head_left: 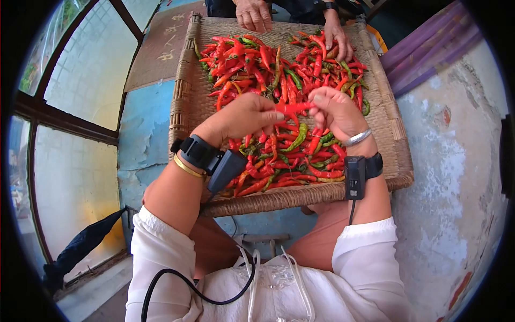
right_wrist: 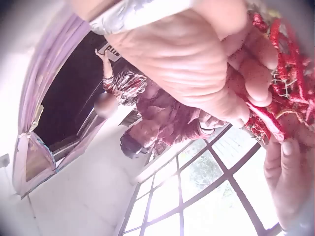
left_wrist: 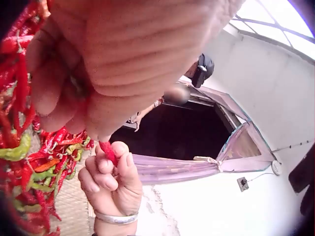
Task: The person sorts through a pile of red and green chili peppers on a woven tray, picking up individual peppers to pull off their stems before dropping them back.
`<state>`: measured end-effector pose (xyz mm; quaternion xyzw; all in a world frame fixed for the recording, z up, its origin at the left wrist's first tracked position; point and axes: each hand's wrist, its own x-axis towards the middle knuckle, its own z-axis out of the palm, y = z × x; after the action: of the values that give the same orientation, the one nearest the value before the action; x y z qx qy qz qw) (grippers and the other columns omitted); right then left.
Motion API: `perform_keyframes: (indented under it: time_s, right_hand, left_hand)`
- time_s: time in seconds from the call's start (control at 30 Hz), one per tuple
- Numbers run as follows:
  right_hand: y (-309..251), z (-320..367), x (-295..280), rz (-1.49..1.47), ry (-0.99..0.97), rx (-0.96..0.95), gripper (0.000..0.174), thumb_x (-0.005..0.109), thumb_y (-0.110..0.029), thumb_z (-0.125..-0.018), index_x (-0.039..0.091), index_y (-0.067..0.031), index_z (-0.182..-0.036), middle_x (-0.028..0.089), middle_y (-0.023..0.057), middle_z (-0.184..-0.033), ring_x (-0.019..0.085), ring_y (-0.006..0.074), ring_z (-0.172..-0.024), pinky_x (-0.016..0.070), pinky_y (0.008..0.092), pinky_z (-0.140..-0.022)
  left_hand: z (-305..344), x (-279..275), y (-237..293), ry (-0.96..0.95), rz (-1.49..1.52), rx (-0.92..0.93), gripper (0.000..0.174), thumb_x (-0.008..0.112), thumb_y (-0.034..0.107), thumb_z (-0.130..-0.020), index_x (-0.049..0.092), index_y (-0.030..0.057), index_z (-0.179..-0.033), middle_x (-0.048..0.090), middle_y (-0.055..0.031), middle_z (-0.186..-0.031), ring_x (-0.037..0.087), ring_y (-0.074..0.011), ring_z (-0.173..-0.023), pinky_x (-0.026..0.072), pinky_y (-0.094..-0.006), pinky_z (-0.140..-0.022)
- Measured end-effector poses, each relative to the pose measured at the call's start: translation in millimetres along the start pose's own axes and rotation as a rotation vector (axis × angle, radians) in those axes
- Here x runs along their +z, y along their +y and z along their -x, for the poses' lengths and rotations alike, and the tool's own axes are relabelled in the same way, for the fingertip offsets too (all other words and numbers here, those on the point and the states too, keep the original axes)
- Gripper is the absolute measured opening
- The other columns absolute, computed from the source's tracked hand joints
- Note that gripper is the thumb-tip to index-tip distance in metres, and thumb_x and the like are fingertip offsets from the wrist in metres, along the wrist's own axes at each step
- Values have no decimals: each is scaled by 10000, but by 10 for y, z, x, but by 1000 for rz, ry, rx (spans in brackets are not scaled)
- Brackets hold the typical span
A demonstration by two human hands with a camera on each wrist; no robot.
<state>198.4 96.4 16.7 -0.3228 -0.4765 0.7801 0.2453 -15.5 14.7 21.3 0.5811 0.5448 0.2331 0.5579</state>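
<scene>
One red pepper [head_left: 295, 108] hangs level between two pinches, up above the pile! The left hand [head_left: 248, 114] has one end between thumb and fingers; the right hand [head_left: 338, 109] nips the other, fingers bent in close. It looks a featherweight, glossy and likely a touch slippery, firm enough to keep its line yet probably easy to snap or bruise. Best hold, I'd judge: a light thumb-and-finger pinch near the stem, though which end carries it I can't tell. Just below, a heap of red peppers [head_left: 230, 56] spreads over the woven surface [head_left: 387, 142], with green peppers [head_left: 301, 137] mixed through. And at the far side, another person's hand [head_left: 337, 42] reaches into the heap, the other hand [head_left: 253, 15] near the edge.
</scene>
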Motion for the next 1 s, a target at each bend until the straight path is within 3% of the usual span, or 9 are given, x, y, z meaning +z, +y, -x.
perform_keyframes:
  time_s: [0.1,0.17,0.2,0.27,0.37,0.47,0.7,0.87,1.0]
  right_hand:
    - [19,-51,-21,-21,177,-98,125,554,-175,-839,557,-52,-856,581,16,-667,519,34,-507,421,164,-459]
    - [97,-92,-15,73,190,-89,150,552,-184,-836,578,-40,-871,586,22,-685,545,60,-547,427,189,-483]
    - [164,-126,28,382,186,-104,164,564,-189,-819,592,-37,-874,589,32,-684,561,94,-579,439,226,-513]
    - [388,-251,-15,1007,109,-319,196,593,-194,-761,621,-42,-881,595,71,-716,589,216,-696,459,338,-639]
    - [467,-286,92,1482,-36,-269,277,601,-169,-737,588,-63,-992,530,96,-985,504,263,-914,413,338,-807]
    - [623,-283,59,1581,-14,-143,284,599,-172,-740,578,-63,-1002,471,95,-1075,429,285,-1015,380,355,-863]
    - [542,-291,112,1663,-50,-87,310,604,-150,-730,565,-45,-1019,473,93,-1092,419,292,-1027,376,362,-874]
    - [435,-274,125,1283,-12,-433,195,587,-65,-716,613,-6,-900,564,84,-878,553,254,-811,453,316,-731]
    - [362,-241,156,994,-102,-349,131,562,-35,-738,625,5,-846,584,50,-803,574,169,-675,467,260,-619]
  left_hand:
    - [-33,-97,-12,164,85,2,300,483,281,-888,585,14,-980,591,-28,-754,542,-71,-679,437,-218,-591]
    - [-79,-77,-33,611,593,205,379,470,310,-889,513,20,-1130,570,-112,-1006,537,-128,-928,437,-265,-766]
    - [-111,-117,-140,687,426,227,477,518,304,-864,419,14,-1230,481,-155,-1174,452,-185,-1102,371,-307,-903]
    - [-219,-132,-380,775,56,296,468,547,281,-846,438,2,-1205,493,-157,-1157,458,-205,-1099,364,-309,-913]
    - [-188,-46,-328,809,-431,354,384,609,196,-794,513,-30,-1089,540,-158,-1073,504,-231,-1039,386,-301,-883]
    - [-188,71,-336,593,-293,360,243,600,181,-755,606,-8,-907,587,-173,-863,577,-296,-799,453,-358,-707]
    - [-175,55,-301,451,-483,235,247,607,114,-746,574,-18,-952,586,-164,-913,578,-282,-850,451,-330,-746]
    - [-204,51,-380,514,-541,400,289,616,109,-726,566,-5,-986,591,-163,-919,576,-306,-865,457,-342,-745]
    - [-194,63,-391,458,-533,375,297,623,164,-715,598,13,-970,597,-177,-866,569,-330,-823,451,-384,-726]
